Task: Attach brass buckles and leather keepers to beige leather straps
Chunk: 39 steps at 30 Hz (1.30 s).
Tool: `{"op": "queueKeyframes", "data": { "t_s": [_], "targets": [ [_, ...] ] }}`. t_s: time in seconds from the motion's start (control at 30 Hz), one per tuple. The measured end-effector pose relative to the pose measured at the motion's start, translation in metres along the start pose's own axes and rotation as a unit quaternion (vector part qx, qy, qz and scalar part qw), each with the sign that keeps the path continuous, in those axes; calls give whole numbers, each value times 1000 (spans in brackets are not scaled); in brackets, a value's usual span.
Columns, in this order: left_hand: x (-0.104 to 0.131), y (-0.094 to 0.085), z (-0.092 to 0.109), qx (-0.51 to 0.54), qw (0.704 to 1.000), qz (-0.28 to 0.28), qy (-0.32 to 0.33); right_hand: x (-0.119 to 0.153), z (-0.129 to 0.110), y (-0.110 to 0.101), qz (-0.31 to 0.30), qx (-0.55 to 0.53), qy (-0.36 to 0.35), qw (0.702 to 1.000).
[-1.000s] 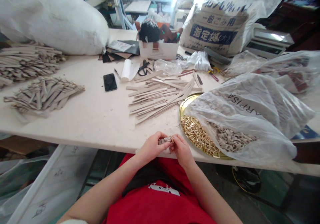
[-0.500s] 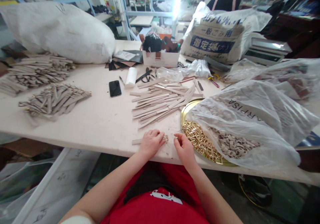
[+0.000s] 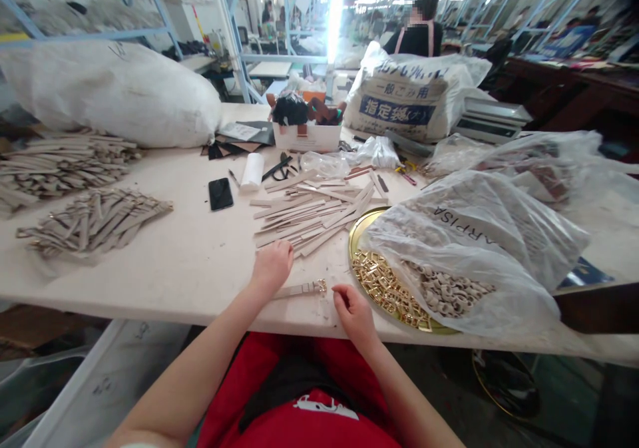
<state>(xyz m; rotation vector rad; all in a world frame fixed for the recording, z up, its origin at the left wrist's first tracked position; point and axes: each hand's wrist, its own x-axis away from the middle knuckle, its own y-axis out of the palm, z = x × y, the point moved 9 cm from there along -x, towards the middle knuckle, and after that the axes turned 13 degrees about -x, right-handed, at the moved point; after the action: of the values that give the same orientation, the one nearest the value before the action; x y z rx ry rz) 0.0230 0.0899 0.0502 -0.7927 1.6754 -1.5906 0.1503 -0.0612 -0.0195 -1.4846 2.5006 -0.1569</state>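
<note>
Beige strap (image 3: 298,291) with its gold buckle (image 3: 321,286) lies finished before you; your left hand (image 3: 272,265) and right hand (image 3: 352,308) rest released, so picking a fresh strap from the pile (image 3: 312,210) likely follows.

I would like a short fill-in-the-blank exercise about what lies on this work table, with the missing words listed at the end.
1. The left hand reaches toward the loose pile of beige ____.
2. The gold buckles lie on a round tray of ____ colour.
3. The phone lying on the table is ____ in colour.
4. The strap with a buckle lies ____ the two hands.

Missing words: strips; gold; black; between
</note>
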Motion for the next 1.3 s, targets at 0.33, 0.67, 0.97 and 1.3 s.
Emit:
{"op": "queueKeyframes", "data": {
  "t_s": [0.33,0.67,0.97,1.3],
  "targets": [
    [116,32,83,510,772,-377,44,9,-18,-16,14,-232,117,965],
    [112,37,108,707,579,-397,-83,-7,-28,-173,157,294,24,943],
    [113,44,110,745,516,-398,-144,-32,23,-219,65,574,81,812],
    [108,47,109,722,544,-406,-136,-15,-21,-202,152,366,80,915]
  ]
}}
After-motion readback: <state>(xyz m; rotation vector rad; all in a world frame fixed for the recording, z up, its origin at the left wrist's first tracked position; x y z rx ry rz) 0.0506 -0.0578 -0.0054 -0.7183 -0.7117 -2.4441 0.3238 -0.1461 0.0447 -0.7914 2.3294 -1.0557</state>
